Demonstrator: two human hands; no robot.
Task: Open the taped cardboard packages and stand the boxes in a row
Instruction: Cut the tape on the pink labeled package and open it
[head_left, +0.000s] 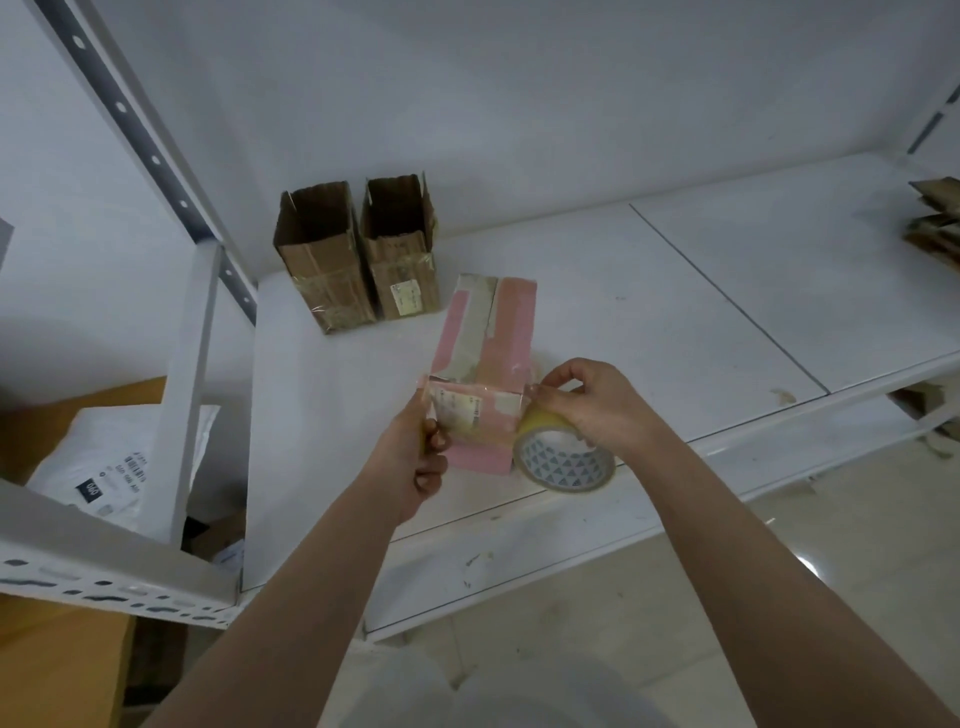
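Note:
A pink cardboard box lies on the white shelf, patched with grey tape and a printed label at its near end. My left hand grips the box's near left edge. My right hand holds a yellow tape roll and pinches clear tape at the box's near right corner. Two brown cardboard boxes stand upright and open side by side at the back left of the shelf.
A grey perforated upright and a white post frame the shelf's left side. A white mailer bag lies on brown cardboard below left. Flattened cardboard pieces are stacked at the far right.

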